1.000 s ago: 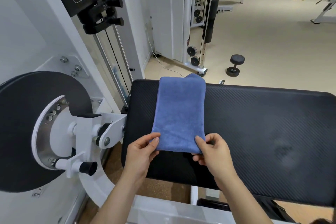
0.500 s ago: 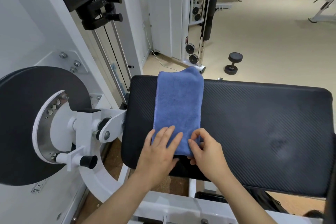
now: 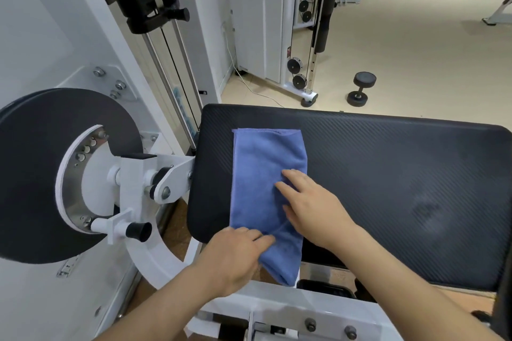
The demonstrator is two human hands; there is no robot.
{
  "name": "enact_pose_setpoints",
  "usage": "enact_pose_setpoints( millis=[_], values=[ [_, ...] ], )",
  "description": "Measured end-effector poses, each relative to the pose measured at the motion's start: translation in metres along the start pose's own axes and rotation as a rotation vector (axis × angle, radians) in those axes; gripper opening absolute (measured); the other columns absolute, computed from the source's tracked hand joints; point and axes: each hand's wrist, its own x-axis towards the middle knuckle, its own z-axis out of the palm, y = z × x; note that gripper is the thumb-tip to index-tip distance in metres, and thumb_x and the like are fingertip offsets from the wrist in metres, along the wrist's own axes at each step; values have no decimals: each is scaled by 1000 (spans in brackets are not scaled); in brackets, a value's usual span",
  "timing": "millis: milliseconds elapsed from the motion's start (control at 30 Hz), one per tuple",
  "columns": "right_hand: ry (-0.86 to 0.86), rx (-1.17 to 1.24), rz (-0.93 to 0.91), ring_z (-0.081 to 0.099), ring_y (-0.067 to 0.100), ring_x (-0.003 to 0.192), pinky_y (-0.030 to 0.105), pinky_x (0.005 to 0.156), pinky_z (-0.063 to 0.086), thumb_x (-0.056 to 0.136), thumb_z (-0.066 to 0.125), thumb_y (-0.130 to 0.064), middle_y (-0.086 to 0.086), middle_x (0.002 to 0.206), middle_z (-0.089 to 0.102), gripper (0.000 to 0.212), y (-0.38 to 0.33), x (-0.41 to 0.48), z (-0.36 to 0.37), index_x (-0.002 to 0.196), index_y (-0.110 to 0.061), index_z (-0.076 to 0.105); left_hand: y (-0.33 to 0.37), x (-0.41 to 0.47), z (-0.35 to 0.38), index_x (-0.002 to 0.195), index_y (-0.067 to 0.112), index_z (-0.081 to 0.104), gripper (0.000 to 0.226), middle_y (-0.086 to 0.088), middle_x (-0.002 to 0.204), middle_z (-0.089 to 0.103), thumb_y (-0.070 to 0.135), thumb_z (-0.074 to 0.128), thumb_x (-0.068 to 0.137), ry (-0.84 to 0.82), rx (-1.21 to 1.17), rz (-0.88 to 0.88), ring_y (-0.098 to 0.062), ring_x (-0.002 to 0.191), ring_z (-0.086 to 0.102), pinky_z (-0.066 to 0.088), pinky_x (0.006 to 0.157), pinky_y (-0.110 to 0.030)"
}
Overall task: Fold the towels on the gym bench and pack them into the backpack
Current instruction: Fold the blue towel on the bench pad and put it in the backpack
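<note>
Blue microfibre towel (image 3: 266,174) is pinned flat on the black gym bench pad (image 3: 388,174) by the right hand (image 3: 313,202), fingers spread, while its overhanging end is gripped by the left hand (image 3: 235,255) for folding.

towel (image 3: 266,174) on bench (image 3: 388,174) left end, dumbbell (image 3: 361,88) behind

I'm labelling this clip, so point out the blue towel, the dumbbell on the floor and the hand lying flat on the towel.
blue towel (image 3: 263,169), head view, bare upper middle of the cloth.
dumbbell (image 3: 364,79), head view, its upper weight head.
right hand (image 3: 313,202), head view, back of the hand.
</note>
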Motion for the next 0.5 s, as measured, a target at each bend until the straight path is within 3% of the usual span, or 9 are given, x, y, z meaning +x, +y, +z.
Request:
enact_pose_setpoints(
  millis=[67,133,233,300,367,433,500],
  values=[
    [-40,39,5,55,29,123,38,83,57,77,69,-16,12,135,55,42,5,-3,7,118,-8,64,2,0,-21,121,27,52,31,5,112,64,26,41,92,-122,-189,-52,-20,97,59,50,81,-38],
    [-60,193,74,47,20,131,32,97,49,89,64,-27,3,144,49,38,7,-2,3,124,-14,62,-3,9,-41,103,27,43,11,3,92,59,23,43,93,-108,-335,-95,-24,80,54,43,70,-38],
    [-170,863,371,50,13,128,16,97,39,100,42,-45,0,131,61,45,7,10,-21,119,-12,66,-23,33,-72,100,25,42,12,-3,86,61,24,45,88,118,-381,-176,-31,80,56,45,68,-42],
    [-174,1223,470,56,1,119,13,96,40,95,34,-61,-12,119,68,55,14,17,-36,117,-25,68,-35,55,-88,93,19,46,5,-1,78,57,22,47,90,270,-340,-234,-29,76,54,41,64,-40],
    [-157,1258,416,58,-3,114,15,93,44,92,51,-57,-19,118,67,37,17,20,-43,121,-37,61,-43,79,-98,80,18,44,14,6,70,50,22,49,92,302,-294,-281,-21,69,50,33,60,-35],
    [-112,1058,374,60,-4,108,14,85,48,84,72,-39,-21,115,64,46,15,24,-42,125,-40,51,-47,97,-99,77,20,46,19,6,73,53,25,48,94,262,-267,-298,-17,69,51,34,60,-33],
    [-2,814,399,61,-1,99,21,81,51,83,73,-37,-21,108,64,47,12,31,-37,123,-39,49,-52,107,-95,81,16,50,18,2,79,58,26,46,96,224,-257,-322,-19,73,54,42,63,-38]
  ],
)
